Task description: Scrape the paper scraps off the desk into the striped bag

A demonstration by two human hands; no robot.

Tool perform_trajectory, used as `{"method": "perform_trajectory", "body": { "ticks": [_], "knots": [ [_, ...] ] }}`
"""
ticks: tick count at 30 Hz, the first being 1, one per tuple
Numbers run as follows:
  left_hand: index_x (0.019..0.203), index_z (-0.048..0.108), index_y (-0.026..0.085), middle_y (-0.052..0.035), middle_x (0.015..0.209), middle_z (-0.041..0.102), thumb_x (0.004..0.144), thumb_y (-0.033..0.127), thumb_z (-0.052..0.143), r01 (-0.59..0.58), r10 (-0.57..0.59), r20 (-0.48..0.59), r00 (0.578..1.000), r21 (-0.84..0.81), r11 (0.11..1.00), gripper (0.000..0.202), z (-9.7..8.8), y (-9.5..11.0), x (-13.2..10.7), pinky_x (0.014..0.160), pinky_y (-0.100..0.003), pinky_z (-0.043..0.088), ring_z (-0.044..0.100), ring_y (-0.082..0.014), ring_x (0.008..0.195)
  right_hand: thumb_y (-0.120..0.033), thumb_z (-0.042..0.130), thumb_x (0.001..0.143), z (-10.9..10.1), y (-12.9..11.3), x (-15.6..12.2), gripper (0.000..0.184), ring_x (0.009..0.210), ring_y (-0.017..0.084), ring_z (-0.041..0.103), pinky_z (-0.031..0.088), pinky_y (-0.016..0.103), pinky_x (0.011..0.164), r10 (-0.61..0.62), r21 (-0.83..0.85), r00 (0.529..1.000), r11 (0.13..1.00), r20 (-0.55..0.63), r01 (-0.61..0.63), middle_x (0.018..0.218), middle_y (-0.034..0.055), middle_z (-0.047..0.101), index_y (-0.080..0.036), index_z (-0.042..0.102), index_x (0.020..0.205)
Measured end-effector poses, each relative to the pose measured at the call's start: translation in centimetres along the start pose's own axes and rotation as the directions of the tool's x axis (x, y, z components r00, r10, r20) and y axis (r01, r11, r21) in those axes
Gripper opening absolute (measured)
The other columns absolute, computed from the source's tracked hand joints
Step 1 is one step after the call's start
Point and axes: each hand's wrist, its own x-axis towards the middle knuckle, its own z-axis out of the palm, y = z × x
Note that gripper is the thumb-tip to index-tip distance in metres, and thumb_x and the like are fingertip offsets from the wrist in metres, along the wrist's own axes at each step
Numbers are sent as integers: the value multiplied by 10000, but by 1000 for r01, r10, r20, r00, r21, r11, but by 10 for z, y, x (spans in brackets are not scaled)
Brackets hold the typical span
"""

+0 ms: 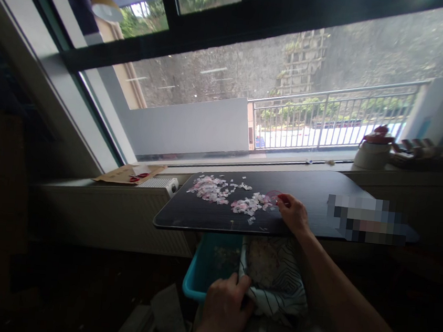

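Pink-white scraps (222,192) on the dark board (200,219) border the right hand (293,213), grip unclear; the left hand (224,306) clamps a patterned cloth (278,280) under the board's edge, seemingly as a catcher.

Rests right hand (294,215) on dark tabletop (317,189), touching a pink disc (272,195) next to scattered pink & white scraps (219,191). Grips w/ left hand (224,308) the edge of a patterned cloth (279,277) below the tabletop's near edge, just beside a teal bin (203,271). Behind, on windowsill at far rt: white pot (372,153) w/ red lid.
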Motion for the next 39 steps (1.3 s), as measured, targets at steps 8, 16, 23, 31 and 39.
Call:
{"method": "perform_trajectory", "body": {
  "ticks": [8, 16, 23, 31, 39],
  "knots": [
    [927, 572, 237, -9, 874, 610, 804, 250, 546, 1, -1, -6, 1000, -12, 1000, 126, -3, 2, 0, 645, -286, 347, 571, -201, 765, -358, 502, 722, -3, -2, -1, 251, 696, 208, 624, 453, 326, 692, 59, 7, 996, 998, -73, -59, 712, 39, 689, -218, 680, 831],
    [921, 579, 242, -7, 858, 605, 794, 228, 544, 7, -8, -23, 1000, -9, 1000, 133, -1, 2, 0, 639, -290, 348, 571, -206, 759, -332, 525, 698, 0, 1, 0, 260, 728, 199, 638, 469, 334, 734, 17, 108, 1000, 994, 8, -17, 752, 34, 703, -200, 683, 858],
    [937, 569, 241, -8, 868, 603, 808, 246, 545, -6, 5, -18, 1000, -16, 1000, 132, -2, 2, -1, 649, -292, 360, 575, -206, 763, -314, 529, 695, 6, 5, 0, 259, 610, 166, 623, 498, 298, 623, -37, 232, 992, 973, 118, 8, 700, 29, 699, -180, 682, 856],
    [920, 566, 237, -12, 868, 610, 824, 281, 547, -7, 7, 2, 1000, -12, 1000, 107, -6, 4, 0, 642, -296, 365, 581, -206, 761, -325, 573, 680, -3, -11, -8, 235, 533, 136, 577, 501, 277, 543, -117, 426, 956, 905, 269, -9, 669, 31, 687, -166, 675, 819],
    [918, 567, 238, -12, 853, 610, 821, 287, 547, -13, 13, -10, 1000, -5, 1000, 110, -4, 4, 0, 636, -300, 368, 580, -212, 747, -394, 660, 625, 0, -26, -11, 262, 493, 122, 560, 498, 274, 524, -132, 486, 885, 866, 446, -116, 634, 21, 695, -171, 674, 762]
  ]
}}
